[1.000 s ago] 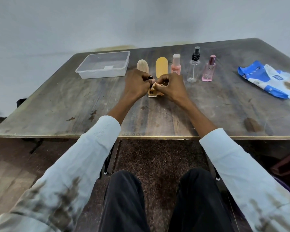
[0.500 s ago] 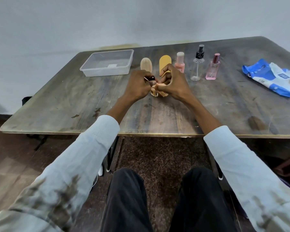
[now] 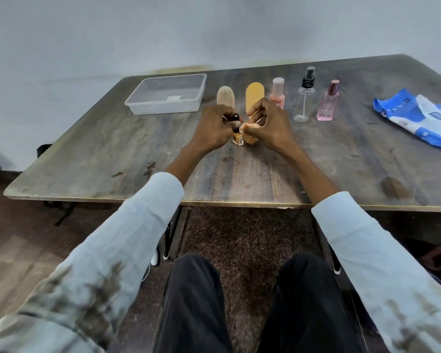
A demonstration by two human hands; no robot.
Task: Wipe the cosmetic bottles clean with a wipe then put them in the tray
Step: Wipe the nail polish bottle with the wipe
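Observation:
A small amber bottle with a black cap (image 3: pixel 237 138) stands at the middle of the table. My left hand (image 3: pixel 214 128) grips it by the cap. My right hand (image 3: pixel 267 126) pinches a tan wipe (image 3: pixel 250 129) against the bottle's right side. The clear plastic tray (image 3: pixel 189 107) sits at the back left with no bottles in it. Behind my hands stand a beige bottle (image 3: pixel 225 96), a yellow bottle (image 3: pixel 254 96), a pink bottle (image 3: pixel 277 94), a clear spray bottle (image 3: pixel 304 98) and a pink perfume bottle (image 3: pixel 327 103).
A blue and white wipes pack (image 3: pixel 415 118) lies at the right of the dark wooden table (image 3: pixel 112 154). The table's front edge runs just past my forearms, with my knees below it. A grey wall stands behind the table.
The view has shifted slightly. My right hand has worked the wipe around the small bottle's side while my left hand kept hold of the cap.

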